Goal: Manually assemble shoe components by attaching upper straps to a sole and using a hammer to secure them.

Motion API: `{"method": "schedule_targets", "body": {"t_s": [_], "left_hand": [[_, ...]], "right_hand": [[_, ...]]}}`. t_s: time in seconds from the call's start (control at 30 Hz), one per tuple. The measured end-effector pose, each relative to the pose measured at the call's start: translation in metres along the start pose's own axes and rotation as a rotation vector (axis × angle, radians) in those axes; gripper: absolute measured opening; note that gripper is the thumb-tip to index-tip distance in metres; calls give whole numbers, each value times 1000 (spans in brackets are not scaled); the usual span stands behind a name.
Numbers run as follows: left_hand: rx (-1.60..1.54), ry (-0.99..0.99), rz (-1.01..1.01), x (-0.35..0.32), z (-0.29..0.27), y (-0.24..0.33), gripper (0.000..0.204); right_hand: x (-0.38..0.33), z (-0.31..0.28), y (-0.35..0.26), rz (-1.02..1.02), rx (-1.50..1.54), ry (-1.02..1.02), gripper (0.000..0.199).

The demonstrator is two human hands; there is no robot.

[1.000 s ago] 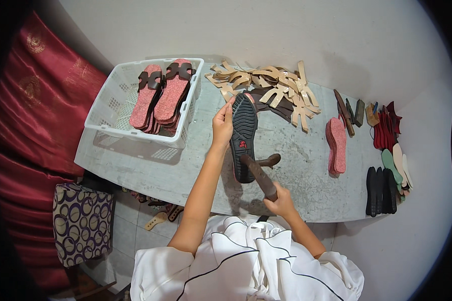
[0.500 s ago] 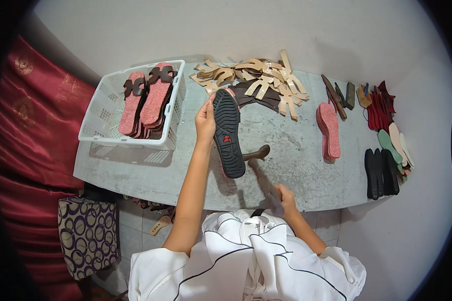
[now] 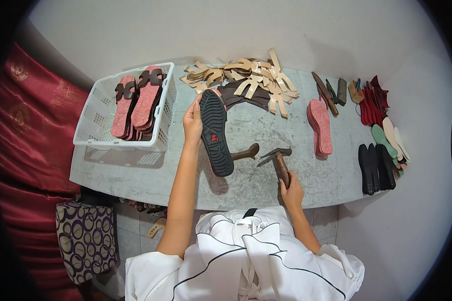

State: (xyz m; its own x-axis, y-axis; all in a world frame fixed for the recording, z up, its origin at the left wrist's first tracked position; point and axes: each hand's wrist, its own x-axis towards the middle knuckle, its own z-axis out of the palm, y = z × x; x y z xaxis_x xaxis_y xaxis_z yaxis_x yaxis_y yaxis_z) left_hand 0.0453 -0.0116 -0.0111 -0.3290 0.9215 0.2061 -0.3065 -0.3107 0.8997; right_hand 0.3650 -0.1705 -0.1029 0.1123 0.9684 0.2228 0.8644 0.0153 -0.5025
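My left hand (image 3: pixel 192 124) is closed around the upper edge of a sandal (image 3: pixel 217 135), tilted so its ridged black sole with a small red mark faces me. A dark metal piece with a rounded end (image 3: pixel 249 151), perhaps a shoe anvil, sticks out from behind the sandal's lower right; the rest of it is hidden. To the right, my right hand (image 3: pixel 292 192) grips the wooden handle of a hammer (image 3: pixel 281 164). Its dark head, forked at one end, is held over the table, apart from the sandal.
A white basket (image 3: pixel 81 131) of pink-and-brown sandals stands left on the grey table (image 3: pixel 186 193). Tan straps (image 3: pixel 256 70) and brown pieces (image 3: pixel 246 95) lie at the back. Pink insoles (image 3: pixel 320 128), hand tools (image 3: pixel 326 93), red pieces (image 3: pixel 371 111) and black soles (image 3: pixel 375 168) sit right.
The hammer, blurred and close to the metal piece before, has swung away to the right, its head now sharp. The view has shifted slightly; my left hand still holds the sandal.
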Motion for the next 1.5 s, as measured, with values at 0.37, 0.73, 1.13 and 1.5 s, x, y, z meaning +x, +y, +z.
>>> {"method": "schedule_targets", "body": {"t_s": [0.37,0.73,1.13,1.5], "left_hand": [[-39,19,-32,-2,5,6,34],[-175,-11,-12,-2,1,-1,39],[-380,116,77,-13,-33,23,54],[-789,63,-80,-31,-103,87,42]], "right_hand": [[0,-3,-29,144,-11,-338,55],[27,-9,-141,-477,447,-125,65],[12,-5,-206,-447,647,-354,65],[4,26,-278,-717,476,-111,68]]}}
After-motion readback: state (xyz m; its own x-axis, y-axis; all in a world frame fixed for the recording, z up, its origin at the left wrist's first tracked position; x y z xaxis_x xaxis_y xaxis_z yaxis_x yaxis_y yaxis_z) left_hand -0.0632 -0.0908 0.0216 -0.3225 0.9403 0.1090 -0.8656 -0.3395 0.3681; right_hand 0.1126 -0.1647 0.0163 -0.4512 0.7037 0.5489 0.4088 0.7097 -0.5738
